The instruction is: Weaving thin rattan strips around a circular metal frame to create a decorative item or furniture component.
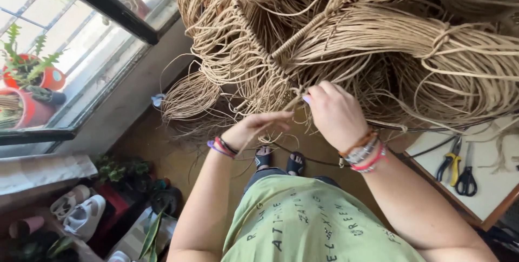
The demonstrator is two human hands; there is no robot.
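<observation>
Closest to the camera is a green printed shirt (313,229), with sandalled feet (278,160) showing on the brown floor (162,154) beneath. Just past that, the left hand (254,127) hangs with fingers loosely curled, a thin tan cord (265,128) running through them in a light pinch; coloured bracelets (221,147) ring the wrist. The right hand (336,115) sits a little higher and beside it, knuckles up, fingertips (308,97) pinched down on strands right at the lower end of the knotted band (254,40). So the work is at that spot, where the woven cord piece (335,40) hangs in front of the person, thick looped bundles draping off both sides. Off right, on a white tabletop (486,186), lie yellow-handled pliers (450,163) and black scissors (466,178), well apart from both hands. Off left, white shoes (81,213) and leafy plants (119,170) on the floor. Farthest out, a window (86,40) with red pots (32,94) on the sill.
</observation>
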